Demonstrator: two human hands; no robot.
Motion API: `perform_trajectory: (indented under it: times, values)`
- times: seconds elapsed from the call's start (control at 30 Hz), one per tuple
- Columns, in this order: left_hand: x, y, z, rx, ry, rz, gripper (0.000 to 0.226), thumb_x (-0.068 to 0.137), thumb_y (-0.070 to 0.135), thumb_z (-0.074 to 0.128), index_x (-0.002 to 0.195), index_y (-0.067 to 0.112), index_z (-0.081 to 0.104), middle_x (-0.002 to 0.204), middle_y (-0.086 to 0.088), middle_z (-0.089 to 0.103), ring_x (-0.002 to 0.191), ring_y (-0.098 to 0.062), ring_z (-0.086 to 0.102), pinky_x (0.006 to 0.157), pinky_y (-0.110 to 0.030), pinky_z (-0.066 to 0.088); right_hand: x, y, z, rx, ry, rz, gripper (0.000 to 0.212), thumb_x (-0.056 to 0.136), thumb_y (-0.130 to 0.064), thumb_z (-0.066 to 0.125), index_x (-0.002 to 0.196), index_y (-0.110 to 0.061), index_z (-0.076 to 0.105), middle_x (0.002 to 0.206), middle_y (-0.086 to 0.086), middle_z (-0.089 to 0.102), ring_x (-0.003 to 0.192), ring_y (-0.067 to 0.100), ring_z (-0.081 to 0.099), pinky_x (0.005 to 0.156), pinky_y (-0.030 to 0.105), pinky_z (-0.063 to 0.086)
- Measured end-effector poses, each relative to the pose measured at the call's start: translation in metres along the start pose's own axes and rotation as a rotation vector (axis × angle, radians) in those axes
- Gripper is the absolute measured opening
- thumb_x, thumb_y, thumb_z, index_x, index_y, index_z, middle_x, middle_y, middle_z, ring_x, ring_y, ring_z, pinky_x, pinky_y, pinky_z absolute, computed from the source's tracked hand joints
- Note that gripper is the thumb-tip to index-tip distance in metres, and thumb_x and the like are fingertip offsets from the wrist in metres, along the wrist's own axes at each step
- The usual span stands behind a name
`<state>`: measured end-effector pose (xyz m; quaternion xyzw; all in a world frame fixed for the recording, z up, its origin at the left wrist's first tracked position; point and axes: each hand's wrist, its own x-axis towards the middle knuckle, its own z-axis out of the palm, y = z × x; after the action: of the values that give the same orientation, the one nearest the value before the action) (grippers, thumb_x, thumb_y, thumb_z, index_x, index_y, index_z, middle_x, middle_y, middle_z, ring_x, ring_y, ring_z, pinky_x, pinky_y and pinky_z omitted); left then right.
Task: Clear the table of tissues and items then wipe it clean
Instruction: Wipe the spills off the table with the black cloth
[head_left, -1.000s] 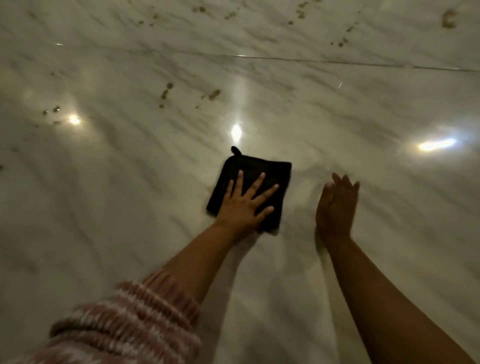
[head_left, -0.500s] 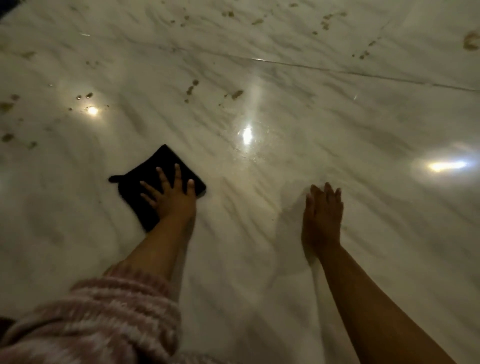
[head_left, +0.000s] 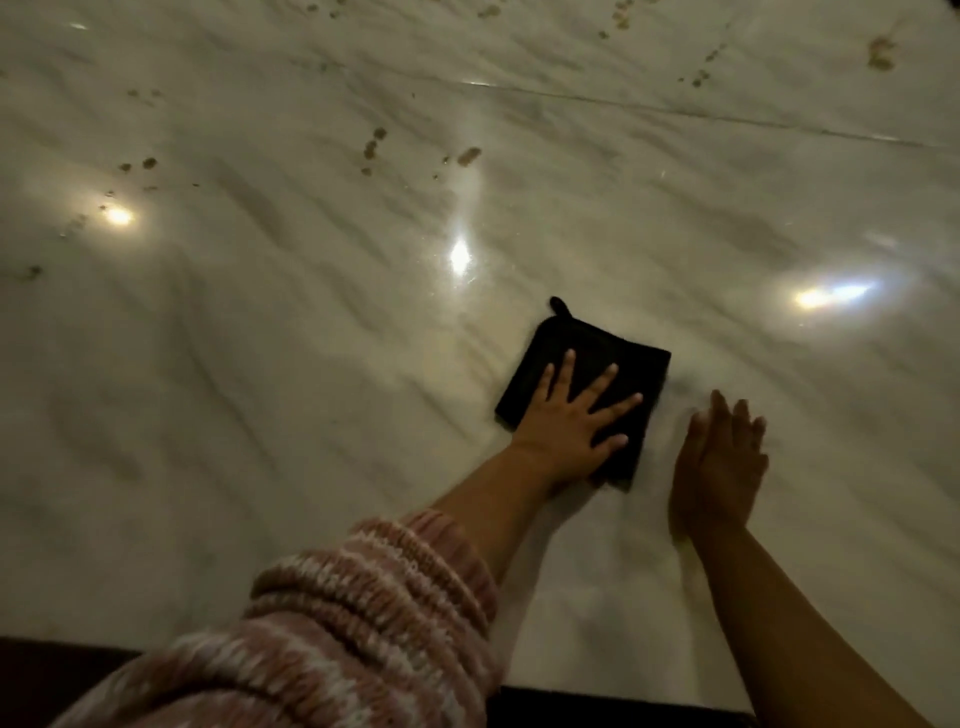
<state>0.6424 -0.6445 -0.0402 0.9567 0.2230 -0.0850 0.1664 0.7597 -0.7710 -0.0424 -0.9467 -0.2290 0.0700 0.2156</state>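
Note:
A folded black cloth (head_left: 618, 358) with a small loop at its far corner lies flat on the white marble table (head_left: 260, 389), near the middle of the view. My left hand (head_left: 571, 421) presses on it with fingers spread straight, covering its near half. My right hand (head_left: 719, 462) rests edge-down on the bare marble just right of the cloth, fingers straight and together, holding nothing. Brown stains (head_left: 371, 145) dot the far part of the table.
More brown spots lie at the far right (head_left: 880, 52) and at the left (head_left: 148, 163). A thin seam (head_left: 675, 111) crosses the marble in the distance. The table's near edge (head_left: 571, 686) runs along the bottom, dark below it.
My left hand has slid the cloth back to the right, from the left side to beside my right hand. The right hand has stayed in about the same place.

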Motion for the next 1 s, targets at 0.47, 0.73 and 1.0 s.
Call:
perform_trajectory:
  times: [0.47,0.73,1.0]
  values:
    - [-0.241,-0.248,-0.017,-0.134,0.222,-0.912,0.057,0.097,0.051,0.027,0.147,0.043,0.001,0.158,0.007,-0.009,0.142,-0.04,-0.013,0.114,-0.051,-0.008,-0.142,-0.113,0.069,-0.131,-0.251,-0.35,0.073,0.085,-0.06,-0.005,0.15,-0.029,0.009,0.159,0.0,-0.004,0.145,0.019,-0.013,0.116,0.04,-0.009]
    - [-0.217,-0.181,-0.003,-0.314,0.245,-1.278,0.059,0.096,0.054,0.017,0.148,0.037,-0.006,0.157,-0.003,-0.018,0.137,-0.048,-0.02,0.109,-0.061,-0.01,-0.137,-0.083,0.037,-0.148,-0.349,-0.429,0.054,0.1,-0.045,0.019,0.15,-0.028,0.009,0.159,0.0,-0.008,0.143,0.016,-0.02,0.117,0.04,-0.009]
    - [-0.096,-0.023,0.011,-0.186,0.211,-0.803,0.058,0.097,0.051,0.023,0.149,0.036,0.0,0.158,-0.003,-0.013,0.138,-0.047,-0.018,0.109,-0.059,-0.012,-0.101,0.026,-0.027,-0.202,-0.314,-0.38,0.054,0.099,-0.044,0.022,0.15,-0.029,0.01,0.159,-0.002,-0.007,0.143,0.014,-0.017,0.116,0.04,-0.007]
